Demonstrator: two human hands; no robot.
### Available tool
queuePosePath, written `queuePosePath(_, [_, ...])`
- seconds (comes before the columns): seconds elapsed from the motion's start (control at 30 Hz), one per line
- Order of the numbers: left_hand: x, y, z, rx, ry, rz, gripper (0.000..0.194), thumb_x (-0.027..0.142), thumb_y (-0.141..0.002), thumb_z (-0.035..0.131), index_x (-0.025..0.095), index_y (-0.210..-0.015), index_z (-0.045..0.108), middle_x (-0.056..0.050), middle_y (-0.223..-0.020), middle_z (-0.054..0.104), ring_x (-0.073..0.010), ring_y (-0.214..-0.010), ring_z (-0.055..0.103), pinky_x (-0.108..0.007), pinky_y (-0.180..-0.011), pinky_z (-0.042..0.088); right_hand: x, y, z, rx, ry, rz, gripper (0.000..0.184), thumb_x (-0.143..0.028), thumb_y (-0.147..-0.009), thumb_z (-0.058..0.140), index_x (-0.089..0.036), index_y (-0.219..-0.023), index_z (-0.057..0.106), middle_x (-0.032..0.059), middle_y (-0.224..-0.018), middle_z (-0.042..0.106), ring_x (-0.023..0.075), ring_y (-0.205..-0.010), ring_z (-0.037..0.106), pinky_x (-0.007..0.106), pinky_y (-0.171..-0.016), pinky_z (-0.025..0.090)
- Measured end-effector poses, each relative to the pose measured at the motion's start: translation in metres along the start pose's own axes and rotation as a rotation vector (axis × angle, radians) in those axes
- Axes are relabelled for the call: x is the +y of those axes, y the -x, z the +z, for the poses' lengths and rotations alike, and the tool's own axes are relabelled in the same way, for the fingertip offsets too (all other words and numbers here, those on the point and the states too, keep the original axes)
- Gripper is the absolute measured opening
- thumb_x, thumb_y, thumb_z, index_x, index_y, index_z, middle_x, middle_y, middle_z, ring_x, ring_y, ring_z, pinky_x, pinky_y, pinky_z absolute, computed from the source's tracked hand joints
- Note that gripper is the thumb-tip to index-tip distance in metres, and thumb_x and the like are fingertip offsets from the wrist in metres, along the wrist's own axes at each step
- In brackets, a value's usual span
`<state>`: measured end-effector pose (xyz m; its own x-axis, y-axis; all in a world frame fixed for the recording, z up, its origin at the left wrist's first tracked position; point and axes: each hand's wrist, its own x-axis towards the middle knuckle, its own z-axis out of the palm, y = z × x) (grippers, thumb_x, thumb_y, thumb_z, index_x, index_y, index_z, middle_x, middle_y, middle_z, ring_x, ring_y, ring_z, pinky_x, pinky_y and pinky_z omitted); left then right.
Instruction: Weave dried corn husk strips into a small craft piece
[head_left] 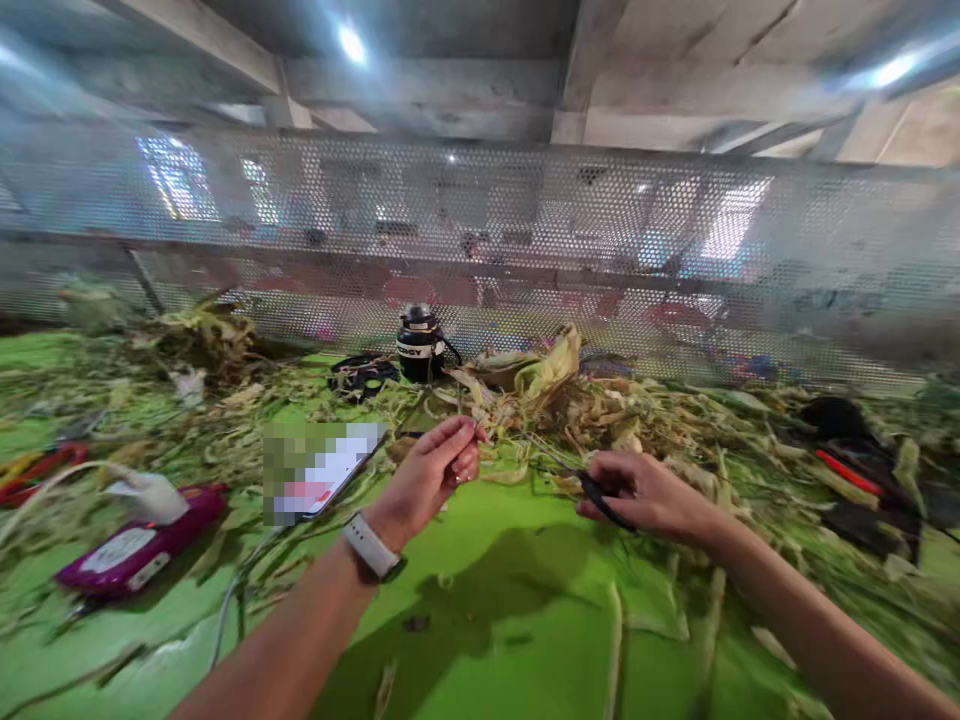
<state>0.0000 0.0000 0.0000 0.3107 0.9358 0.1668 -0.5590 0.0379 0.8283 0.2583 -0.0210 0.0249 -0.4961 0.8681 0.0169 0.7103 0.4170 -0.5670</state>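
My left hand [442, 455], with a pale watch on its wrist, is closed in a pinch over the green table [517, 560]. What its fingertips hold is too small to make out. To its right, my right hand [637, 490] is wrapped round the black handles of a pair of scissors [606, 502]. The thin blades point left, toward the pinching fingers, apart from them. Just beyond both hands lies a heap of dry, yellowish plant leaves and stalks [600, 410].
A phone [341, 475] on a cable lies left of my left hand, near a purple power strip [142, 545] with a white plug. A black jar [420, 345] stands before a perforated metal screen [487, 215]. More plant scraps [199, 345] lie left; a black-and-red object [851, 470] lies right.
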Motion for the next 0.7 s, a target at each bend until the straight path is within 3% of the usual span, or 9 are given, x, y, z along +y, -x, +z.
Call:
queuePosePath(0.13, [-0.001,-0.002,-0.007,-0.007,-0.071,0.025,0.016,0.028,-0.075,0.066,0.013,-0.074,0.060,0.007,-0.050,0.038,-0.0035,-0.045,0.029,-0.016,-0.045,0.024,-0.006,0.005,-0.005,0.121,0.274,0.015,0.037,-0.055,-0.074,0.057,-0.018,-0.069,0.051,-0.0018,-0.062,0.054,0.0114,-0.055,0.047,0.022,-0.051,0.029])
queuePosePath(0.3, [-0.002,0.001,-0.001,-0.025,-0.361,0.030,0.019,0.033,-0.081,0.058,0.014,-0.075,0.057,0.006,-0.051,0.040,-0.0056,-0.047,0.033,-0.019,-0.046,0.025,-0.014,0.010,-0.005,0.192,0.524,-0.010,0.040,-0.059,-0.072,0.055,-0.020,-0.073,0.055,0.0010,-0.066,0.061,0.0145,-0.057,0.051,0.023,-0.052,0.027])
queuePosePath(0.47, [-0.004,0.004,0.004,-0.052,-0.489,0.018,0.022,0.036,-0.083,0.053,0.016,-0.077,0.056,0.006,-0.050,0.040,-0.0063,-0.046,0.032,-0.020,-0.045,0.023,-0.017,0.009,0.000,0.192,0.585,-0.021,0.041,-0.060,-0.074,0.052,-0.020,-0.075,0.055,0.0025,-0.069,0.063,0.0172,-0.062,0.054,0.024,-0.054,0.025])
queuePosePath(0.7, [-0.010,0.005,0.004,-0.104,-0.582,-0.007,0.021,0.036,-0.085,0.051,0.016,-0.079,0.055,0.006,-0.052,0.041,-0.0065,-0.046,0.033,-0.020,-0.045,0.024,-0.021,0.007,0.002,0.173,0.611,-0.003,0.035,-0.053,-0.074,0.054,-0.019,-0.067,0.052,-0.0002,-0.061,0.059,0.0135,-0.055,0.049,0.023,-0.050,0.018])
